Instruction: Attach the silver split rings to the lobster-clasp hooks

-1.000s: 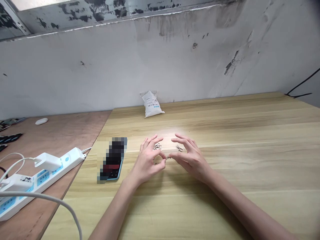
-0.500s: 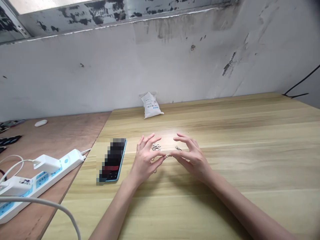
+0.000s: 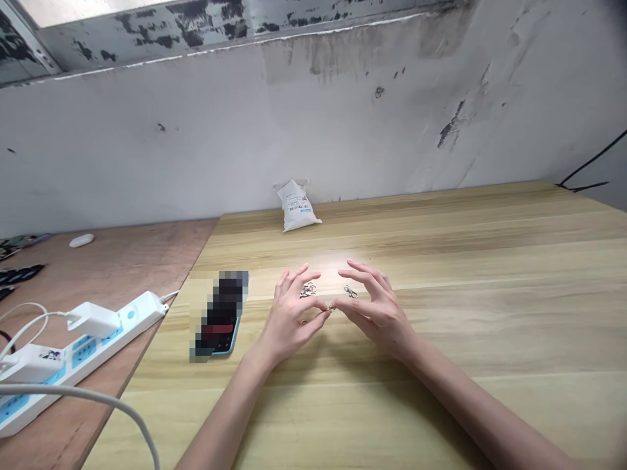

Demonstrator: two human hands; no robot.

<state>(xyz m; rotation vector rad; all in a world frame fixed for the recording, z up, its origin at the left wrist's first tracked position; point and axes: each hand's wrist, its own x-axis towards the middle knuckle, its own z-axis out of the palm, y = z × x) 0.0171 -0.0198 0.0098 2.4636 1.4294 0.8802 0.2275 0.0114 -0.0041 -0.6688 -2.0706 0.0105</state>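
Over the wooden tabletop, my left hand [image 3: 292,318] and my right hand [image 3: 379,310] meet fingertip to fingertip. Between them sits a small metal clasp [image 3: 331,309], pinched by thumb and index finger on both sides; its finer parts are too small to make out. The other fingers of each hand are raised and curved. Behind the left fingers lies a little heap of metal clasps [image 3: 308,290], partly covered by that hand. A single metal swivel clasp [image 3: 351,292] rests on the table just beyond the right index finger.
A phone [image 3: 225,343], partly pixelated, lies left of my left hand. A white packet [image 3: 298,207] stands near the wall. On the lower brown board at left are a power strip [image 3: 147,307] with chargers and cables, and a white oval object [image 3: 81,240].
Both hands stay nearly in place, with the left shifted slightly right and the fingertips turning the small clasp a little. A ring seen below the left hand is now hidden.
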